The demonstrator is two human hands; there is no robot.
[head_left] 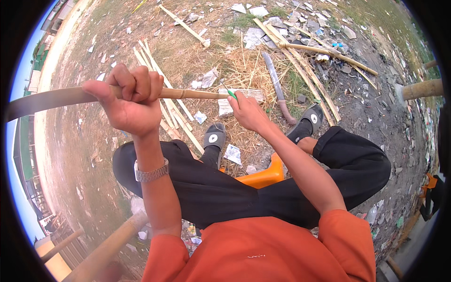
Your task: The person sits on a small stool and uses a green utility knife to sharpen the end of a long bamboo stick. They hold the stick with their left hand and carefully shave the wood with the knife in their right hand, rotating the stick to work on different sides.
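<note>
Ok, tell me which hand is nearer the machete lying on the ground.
Right. The right hand is just left of the machete in the view, not touching it; the left hand is much farther left, gripping the bamboo strip.

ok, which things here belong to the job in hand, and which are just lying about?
Job in hand:
bamboo strip, in the left hand
green-handled tool, in the right hand at the strip's end
pale block by that end, probably

Lying about:
brown-handled long blade
loose strips, perhaps related
paper scrap
</note>
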